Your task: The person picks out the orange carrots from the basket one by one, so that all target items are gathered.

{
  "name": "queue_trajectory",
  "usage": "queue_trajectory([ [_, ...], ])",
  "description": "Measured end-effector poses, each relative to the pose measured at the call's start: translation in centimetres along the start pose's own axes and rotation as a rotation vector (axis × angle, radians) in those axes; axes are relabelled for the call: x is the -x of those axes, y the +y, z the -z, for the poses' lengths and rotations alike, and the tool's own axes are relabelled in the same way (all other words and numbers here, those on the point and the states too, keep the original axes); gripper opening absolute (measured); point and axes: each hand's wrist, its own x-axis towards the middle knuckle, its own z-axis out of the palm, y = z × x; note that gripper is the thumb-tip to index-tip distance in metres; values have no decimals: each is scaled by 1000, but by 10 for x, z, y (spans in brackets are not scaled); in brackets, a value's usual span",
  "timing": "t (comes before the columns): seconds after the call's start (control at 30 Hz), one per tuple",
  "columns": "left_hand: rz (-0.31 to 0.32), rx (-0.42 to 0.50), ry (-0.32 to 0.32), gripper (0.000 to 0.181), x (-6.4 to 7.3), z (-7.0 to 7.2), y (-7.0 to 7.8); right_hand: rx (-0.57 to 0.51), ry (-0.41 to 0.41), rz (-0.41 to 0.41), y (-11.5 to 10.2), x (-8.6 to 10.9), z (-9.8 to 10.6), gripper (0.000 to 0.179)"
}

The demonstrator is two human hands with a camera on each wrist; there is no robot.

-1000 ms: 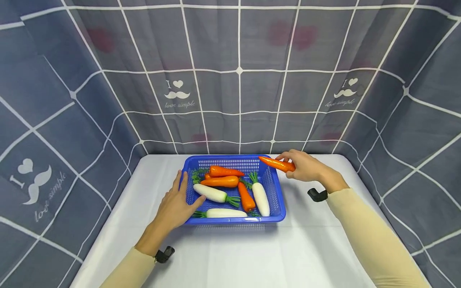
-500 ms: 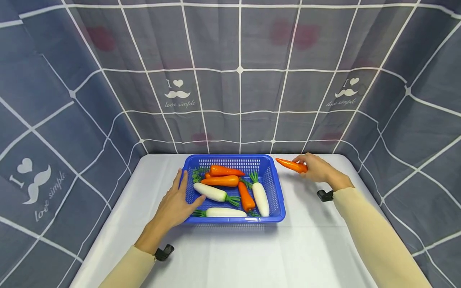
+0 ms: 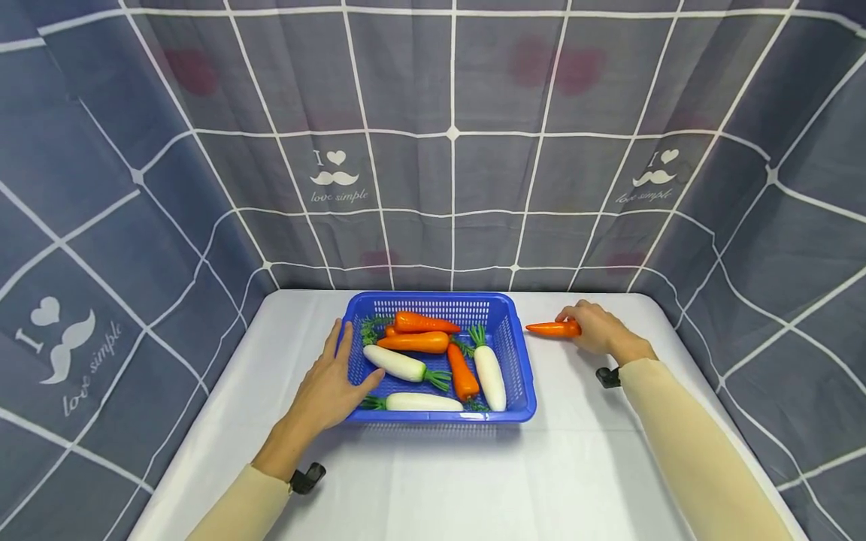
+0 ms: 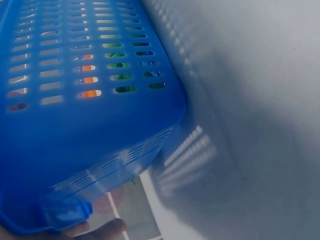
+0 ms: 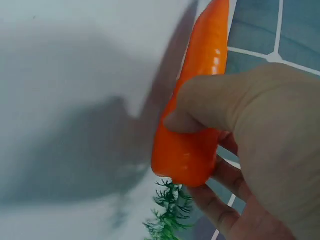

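Observation:
My right hand [image 3: 598, 329] grips a carrot [image 3: 555, 329] near its thick end, low over the table to the right of the basket. The right wrist view shows the thumb across the carrot [image 5: 192, 125], with its green leafy top hanging below. My left hand [image 3: 331, 383] rests at the left side of the blue basket [image 3: 531, 376], fingers spread and straight along the rim. Inside the basket lie several orange carrots [image 3: 416, 342] and three white radishes [image 3: 490, 376] with green tops. In the left wrist view the basket's slotted wall [image 4: 90, 125] fills much of the picture.
A white cloth covers the table [image 3: 460, 481]. Grey checked curtains [image 3: 413, 173] hang close behind the table and along both sides. A small black device [image 3: 609, 377] sits at the right wrist, and another [image 3: 307, 479] at the left wrist.
My right hand has carried the carrot from the basket's right rim out to the right and down towards the table. The left hand and basket have stayed in place.

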Motion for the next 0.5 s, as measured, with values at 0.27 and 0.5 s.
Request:
queue_trajectory([
  [0.27,4,11,1,115,2,-1,0,-8,15,-13,6,5,-3,50],
  [0.5,1,10,1,115,1,-1,-1,14,20,-15,8,7,-4,54],
])
